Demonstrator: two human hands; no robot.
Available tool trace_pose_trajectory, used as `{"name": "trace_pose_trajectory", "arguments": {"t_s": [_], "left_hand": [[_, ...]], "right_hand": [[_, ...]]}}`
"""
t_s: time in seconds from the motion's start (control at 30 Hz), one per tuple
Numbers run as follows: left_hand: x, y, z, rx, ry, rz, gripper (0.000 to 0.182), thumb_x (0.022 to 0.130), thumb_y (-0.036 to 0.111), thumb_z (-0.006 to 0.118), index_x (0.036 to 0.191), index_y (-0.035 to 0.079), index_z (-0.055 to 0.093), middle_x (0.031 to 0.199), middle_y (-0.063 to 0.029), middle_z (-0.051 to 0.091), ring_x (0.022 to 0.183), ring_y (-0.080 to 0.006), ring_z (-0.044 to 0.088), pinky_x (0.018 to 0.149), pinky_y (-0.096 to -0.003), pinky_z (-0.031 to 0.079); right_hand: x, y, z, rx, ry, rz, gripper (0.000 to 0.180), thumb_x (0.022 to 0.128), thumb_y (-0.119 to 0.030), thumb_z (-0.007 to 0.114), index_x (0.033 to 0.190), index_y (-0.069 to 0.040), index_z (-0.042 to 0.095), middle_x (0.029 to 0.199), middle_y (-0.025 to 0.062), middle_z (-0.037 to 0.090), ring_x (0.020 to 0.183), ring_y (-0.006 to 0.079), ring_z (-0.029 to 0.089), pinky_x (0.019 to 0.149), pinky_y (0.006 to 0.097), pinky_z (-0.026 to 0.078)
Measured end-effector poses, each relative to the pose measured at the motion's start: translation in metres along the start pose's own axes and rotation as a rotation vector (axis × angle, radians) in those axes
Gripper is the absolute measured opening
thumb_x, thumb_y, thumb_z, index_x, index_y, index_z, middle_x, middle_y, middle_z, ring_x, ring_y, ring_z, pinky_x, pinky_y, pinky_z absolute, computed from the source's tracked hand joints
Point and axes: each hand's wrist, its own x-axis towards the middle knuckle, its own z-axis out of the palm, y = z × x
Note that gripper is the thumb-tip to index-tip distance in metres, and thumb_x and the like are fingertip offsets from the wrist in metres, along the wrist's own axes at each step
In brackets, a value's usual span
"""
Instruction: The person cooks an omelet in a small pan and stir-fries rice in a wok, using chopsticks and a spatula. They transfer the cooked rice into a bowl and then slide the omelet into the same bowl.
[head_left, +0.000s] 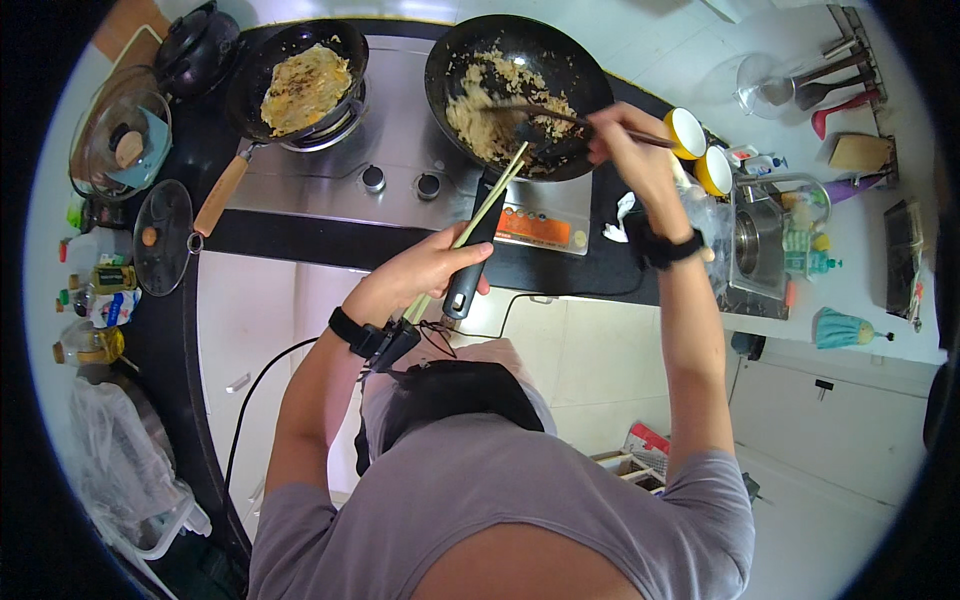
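Note:
My left hand (446, 262) grips the black handle (466, 279) of a dark wok (559, 56). A pair of pale chopsticks (511, 166) is held in the same hand, lying along the handle with the tips over the wok's near rim. Over the wok's right side, my right hand (626, 139) is closed on a brown spatula (551, 112). Its blurred far end is in crumbly, rice-like food (469, 124) spread over the wok's bottom. To the left, a frying pan (244, 112) on the other burner holds a browned, egg-like flat cake (307, 90).
Two knobs, a left one (373, 178) and a right one (427, 186), sit on the steel stove (322, 187). Glass lids and bottles line the left counter. Yellow bowls (684, 133) stand right of the wok, near the sink (765, 262). A black cable (255, 382) hangs by my left side.

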Motion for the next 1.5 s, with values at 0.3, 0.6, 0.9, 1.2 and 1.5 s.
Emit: {"name": "trace_pose_trajectory", "arguments": {"t_s": [0.3, 0.6, 0.9, 1.2, 1.5], "left_hand": [[-0.001, -0.002, -0.003, 0.032, -0.007, 0.018, 0.051, 0.095, 0.038, 0.052, 0.135, 0.011, 0.036, 0.081, -0.0092, 0.067, 0.049, -0.0030, 0.047, 0.038, -0.0178, 0.026], [-0.002, -0.004, 0.006, -0.047, 0.091, -0.001, 0.036, 0.098, 0.045, 0.044, 0.113, 0.012, 0.045, 0.075, -0.0073, 0.066, 0.045, -0.0040, 0.045, 0.038, -0.0191, 0.026], [-0.002, -0.004, 0.003, -0.058, 0.102, -0.051, 0.045, 0.096, 0.047, 0.047, 0.128, 0.016, 0.042, 0.076, -0.0049, 0.064, 0.054, -0.0067, 0.053, 0.047, -0.0225, 0.041], [-0.001, -0.005, 0.002, -0.044, 0.065, -0.003, 0.042, 0.096, 0.047, 0.047, 0.118, 0.012, 0.044, 0.075, -0.0060, 0.065, 0.049, -0.0055, 0.052, 0.040, -0.0183, 0.033], [-0.001, -0.010, 0.001, -0.135, -0.001, 0.061, 0.043, 0.098, 0.044, 0.045, 0.129, 0.015, 0.042, 0.078, -0.0035, 0.064, 0.057, -0.0028, 0.054, 0.041, -0.0172, 0.032]], "right_hand": [[0.022, 0.050, 0.016, -0.244, 0.162, -0.345, 0.018, 0.084, -0.018, 0.063, 0.082, 0.000, 0.066, 0.064, 0.0095, 0.062, 0.058, 0.0082, 0.057, 0.053, 0.0249, 0.045], [-0.012, -0.021, -0.001, -0.078, 0.010, -0.020, 0.017, 0.087, -0.012, 0.055, 0.083, 0.001, 0.065, 0.063, 0.0020, 0.060, 0.056, 0.0070, 0.056, 0.051, 0.0209, 0.044], [0.011, 0.042, 0.016, -0.215, 0.301, -0.277, 0.018, 0.084, -0.015, 0.060, 0.077, 0.002, 0.062, 0.057, 0.0067, 0.058, 0.053, 0.0067, 0.053, 0.051, 0.0243, 0.043], [0.035, 0.012, 0.025, 0.052, -0.002, -0.109, 0.017, 0.087, -0.014, 0.056, 0.079, 0.000, 0.061, 0.062, 0.0015, 0.059, 0.055, 0.0097, 0.058, 0.051, 0.0230, 0.045], [0.007, 0.024, 0.031, -0.415, -0.099, -0.509, 0.011, 0.080, -0.008, 0.062, 0.085, 0.001, 0.061, 0.063, 0.0097, 0.059, 0.059, 0.0110, 0.058, 0.055, 0.0246, 0.045]]}}
